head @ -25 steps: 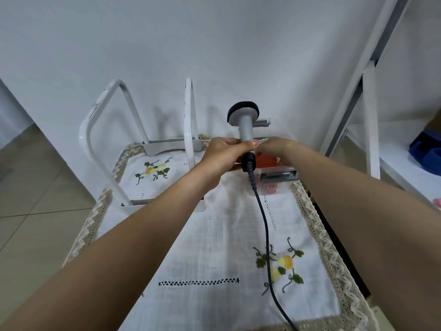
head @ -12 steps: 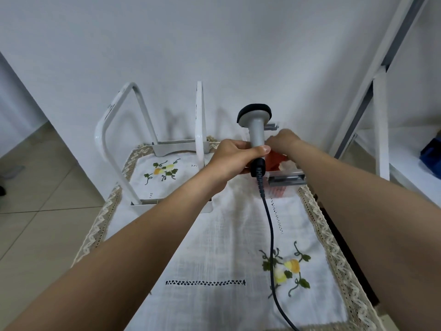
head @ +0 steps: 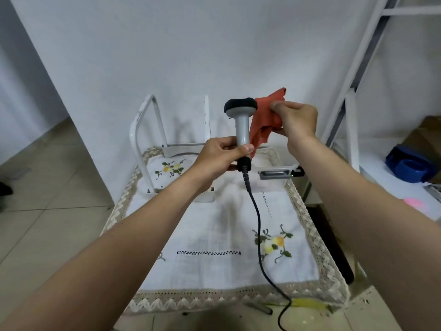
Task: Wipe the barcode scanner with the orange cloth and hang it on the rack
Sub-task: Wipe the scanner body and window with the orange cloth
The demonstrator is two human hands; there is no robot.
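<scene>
A white embroidered tablecloth (head: 214, 235) with lace edging covered the counter. A clear tray (head: 278, 168) sat at its far right edge. A blue object (head: 408, 167) lay on the shelf (head: 381, 163) to the right, near a pink item (head: 414, 201).

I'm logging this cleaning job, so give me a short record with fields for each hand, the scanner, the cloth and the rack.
left hand: closed on the barcode scanner's handle
right hand: pinching the orange cloth
barcode scanner: upright, head on top, cable trailing down over the table
orange cloth: bunched, against the scanner's right side
rack: white, on the table behind the hands, nothing hung on it
</scene>
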